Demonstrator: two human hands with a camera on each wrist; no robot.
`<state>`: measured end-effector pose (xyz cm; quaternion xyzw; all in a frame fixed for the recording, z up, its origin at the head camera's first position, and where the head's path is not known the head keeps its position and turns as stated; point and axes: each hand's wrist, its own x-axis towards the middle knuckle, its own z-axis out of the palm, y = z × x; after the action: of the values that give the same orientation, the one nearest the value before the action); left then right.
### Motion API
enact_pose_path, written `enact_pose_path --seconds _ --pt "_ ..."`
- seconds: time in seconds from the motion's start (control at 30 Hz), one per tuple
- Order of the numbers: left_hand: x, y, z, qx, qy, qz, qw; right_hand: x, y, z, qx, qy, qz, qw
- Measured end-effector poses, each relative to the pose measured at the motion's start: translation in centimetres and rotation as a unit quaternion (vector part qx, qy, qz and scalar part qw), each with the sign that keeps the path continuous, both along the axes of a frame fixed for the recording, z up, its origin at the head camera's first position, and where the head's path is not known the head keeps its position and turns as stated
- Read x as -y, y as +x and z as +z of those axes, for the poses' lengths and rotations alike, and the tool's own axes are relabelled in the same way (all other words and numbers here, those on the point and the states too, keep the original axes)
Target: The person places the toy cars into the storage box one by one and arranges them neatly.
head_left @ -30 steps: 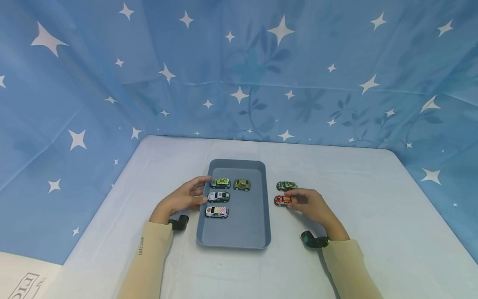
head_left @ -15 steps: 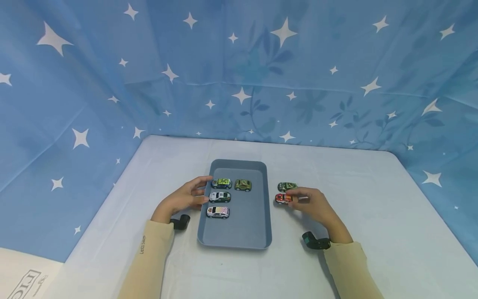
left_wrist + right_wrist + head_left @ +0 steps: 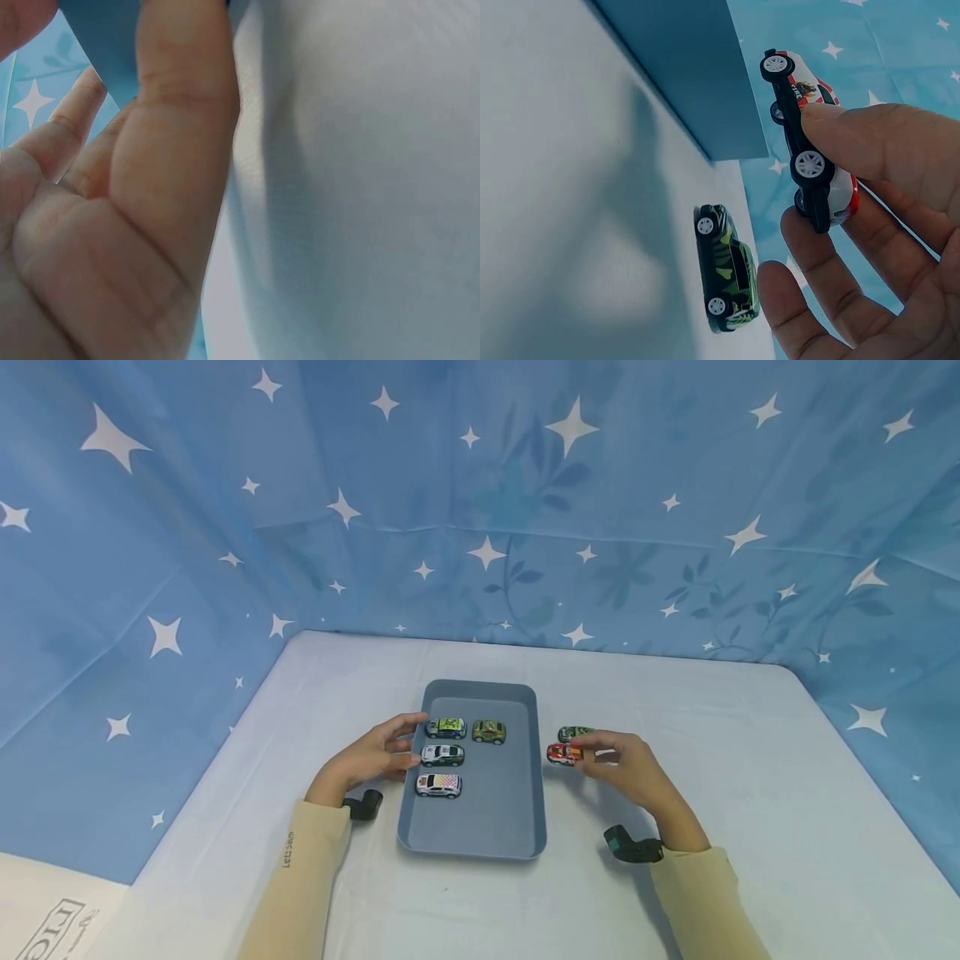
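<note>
My right hand [image 3: 622, 764] pinches a red and white toy car [image 3: 564, 754] between thumb and fingers. In the right wrist view the toy car [image 3: 808, 146] is lifted off the table, its wheels and black underside showing. A green camouflage toy car [image 3: 727, 270] stands on the table just behind it, partly covered by my fingers in the head view. My left hand [image 3: 367, 758] touches the left rim of the blue-grey tray [image 3: 472, 852] with fingertips and thumb. The left wrist view shows these fingers [image 3: 176, 142] against the tray wall.
Inside the tray stand a yellow-green car [image 3: 446, 727], an olive car [image 3: 489, 732], a white and green car [image 3: 442, 756] and a white patterned car [image 3: 438, 786]. A blue star-printed cloth [image 3: 480, 502] hangs behind the white table [image 3: 480, 910].
My right hand has raised the red and white car from the table and shifted it slightly left toward the tray. My left hand stays at the tray rim.
</note>
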<state>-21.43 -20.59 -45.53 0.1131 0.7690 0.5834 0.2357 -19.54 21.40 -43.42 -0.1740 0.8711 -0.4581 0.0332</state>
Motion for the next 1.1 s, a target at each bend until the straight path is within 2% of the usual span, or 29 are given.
enact_pose_path --seconds 0.43,1.1 --pt "0.1 0.0 -0.1 0.001 -0.008 0.004 1.0 1.4 -0.3 0.2 -0.018 -0.006 0.019 1.0" --pt "0.0 -0.1 0.1 0.005 -0.006 0.003 1.0 3.6 -0.9 0.6 -0.022 -0.012 0.047 0.999"
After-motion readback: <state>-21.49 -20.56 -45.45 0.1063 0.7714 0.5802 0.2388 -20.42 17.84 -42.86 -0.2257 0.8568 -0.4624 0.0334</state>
